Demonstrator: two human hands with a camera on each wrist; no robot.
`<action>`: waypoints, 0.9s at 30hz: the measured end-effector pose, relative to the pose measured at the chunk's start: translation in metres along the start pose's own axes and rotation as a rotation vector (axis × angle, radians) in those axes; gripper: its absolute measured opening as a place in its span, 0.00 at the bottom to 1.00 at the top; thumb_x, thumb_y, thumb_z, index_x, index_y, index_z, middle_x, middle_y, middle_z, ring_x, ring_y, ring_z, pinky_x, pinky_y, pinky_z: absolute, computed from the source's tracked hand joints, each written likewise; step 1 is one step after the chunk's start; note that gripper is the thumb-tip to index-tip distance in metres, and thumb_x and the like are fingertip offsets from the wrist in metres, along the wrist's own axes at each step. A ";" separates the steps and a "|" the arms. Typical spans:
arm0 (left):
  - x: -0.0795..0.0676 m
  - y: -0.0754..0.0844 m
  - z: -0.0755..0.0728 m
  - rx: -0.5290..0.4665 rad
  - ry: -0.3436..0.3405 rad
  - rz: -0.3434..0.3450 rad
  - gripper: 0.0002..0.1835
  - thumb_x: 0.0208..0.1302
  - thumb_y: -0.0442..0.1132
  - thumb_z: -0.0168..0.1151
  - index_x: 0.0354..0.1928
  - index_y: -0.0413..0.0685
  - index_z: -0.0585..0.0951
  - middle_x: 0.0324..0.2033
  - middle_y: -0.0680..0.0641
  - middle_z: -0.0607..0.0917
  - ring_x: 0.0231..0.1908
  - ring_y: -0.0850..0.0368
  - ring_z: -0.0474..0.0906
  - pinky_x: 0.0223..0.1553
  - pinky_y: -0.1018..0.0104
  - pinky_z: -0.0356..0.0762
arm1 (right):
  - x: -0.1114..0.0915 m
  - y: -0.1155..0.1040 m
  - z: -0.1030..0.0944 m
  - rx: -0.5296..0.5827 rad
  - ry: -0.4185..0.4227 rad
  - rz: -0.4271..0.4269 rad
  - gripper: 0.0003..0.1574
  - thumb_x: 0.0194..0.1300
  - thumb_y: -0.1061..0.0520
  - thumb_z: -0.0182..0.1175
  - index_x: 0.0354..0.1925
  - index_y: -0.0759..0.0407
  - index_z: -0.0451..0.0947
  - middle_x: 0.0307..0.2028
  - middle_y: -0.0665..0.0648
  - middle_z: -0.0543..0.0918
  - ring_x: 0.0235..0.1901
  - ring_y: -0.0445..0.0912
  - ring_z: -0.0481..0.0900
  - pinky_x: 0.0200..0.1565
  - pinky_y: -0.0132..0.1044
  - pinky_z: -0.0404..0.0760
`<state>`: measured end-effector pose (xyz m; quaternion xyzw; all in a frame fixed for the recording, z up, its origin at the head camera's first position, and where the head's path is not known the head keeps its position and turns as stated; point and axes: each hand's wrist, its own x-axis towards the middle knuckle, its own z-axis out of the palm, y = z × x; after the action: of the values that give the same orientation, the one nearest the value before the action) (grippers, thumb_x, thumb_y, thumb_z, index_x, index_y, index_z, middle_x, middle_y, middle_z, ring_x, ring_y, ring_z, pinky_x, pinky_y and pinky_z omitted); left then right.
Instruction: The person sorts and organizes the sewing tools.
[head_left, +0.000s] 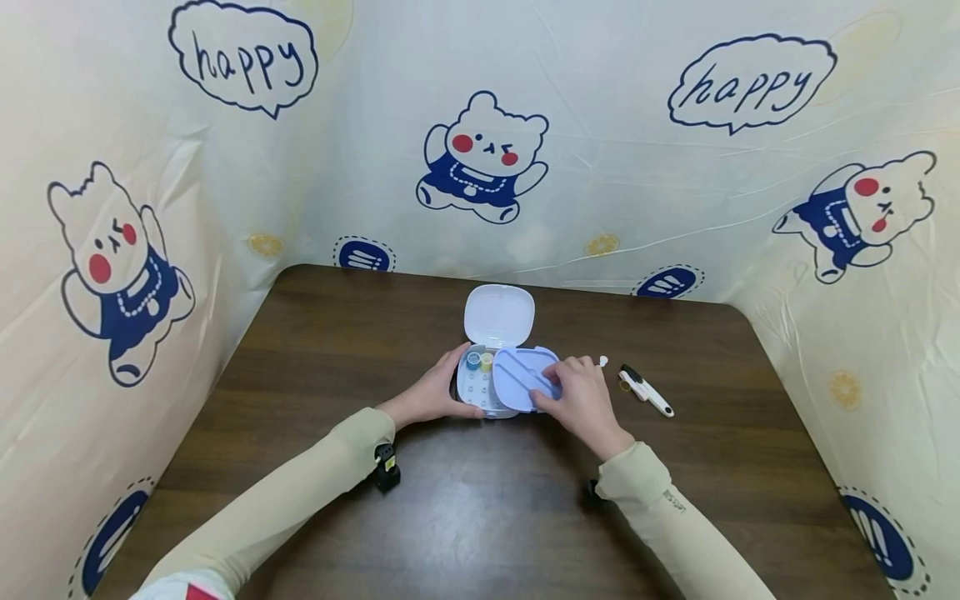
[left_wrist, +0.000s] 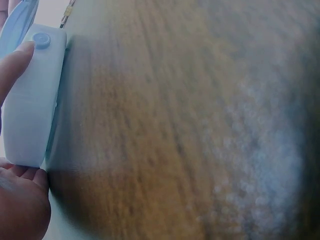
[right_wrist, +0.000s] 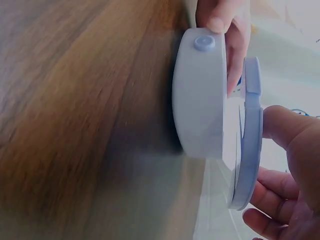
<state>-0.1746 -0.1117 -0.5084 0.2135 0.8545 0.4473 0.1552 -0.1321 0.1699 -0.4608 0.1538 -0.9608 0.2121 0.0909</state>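
A small white sewing box (head_left: 476, 400) stands on the table with its lid (head_left: 499, 315) tipped up at the back. Inside it, a blue thread spool (head_left: 473, 361) and a yellow thread spool (head_left: 487, 362) show on the left. My left hand (head_left: 438, 390) grips the box's left side, its thumb at the front near the round button (left_wrist: 41, 40). With thumb and fingers, my right hand (head_left: 585, 400) pinches a light blue tray (head_left: 517, 379) by its right part. The tray is tilted over the right half of the box and hides what lies under it.
On the table (head_left: 465, 517) to the right of my right hand lies a white tool with a black end (head_left: 647, 392). A tiny white piece (head_left: 603, 361) sits beside it. A printed cloth (head_left: 600, 192) closes off the back and both sides of the table.
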 end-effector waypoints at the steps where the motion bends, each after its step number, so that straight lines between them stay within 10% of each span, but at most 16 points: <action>1: 0.000 0.000 0.000 0.003 0.003 0.006 0.68 0.50 0.52 0.85 0.83 0.46 0.48 0.76 0.36 0.60 0.73 0.42 0.63 0.73 0.46 0.61 | 0.001 -0.002 0.001 -0.002 0.001 -0.002 0.25 0.58 0.45 0.76 0.44 0.63 0.87 0.38 0.58 0.84 0.43 0.55 0.73 0.47 0.49 0.69; 27: -0.002 -0.001 -0.002 -0.010 0.007 0.032 0.67 0.51 0.50 0.84 0.83 0.44 0.47 0.78 0.34 0.57 0.75 0.39 0.58 0.73 0.42 0.60 | 0.010 -0.039 0.022 -0.034 0.041 -0.023 0.23 0.58 0.45 0.77 0.40 0.62 0.86 0.33 0.56 0.81 0.40 0.55 0.72 0.45 0.49 0.70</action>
<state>-0.1738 -0.1142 -0.5082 0.2249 0.8493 0.4546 0.1463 -0.1314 0.1242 -0.4631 0.1591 -0.9603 0.1979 0.1157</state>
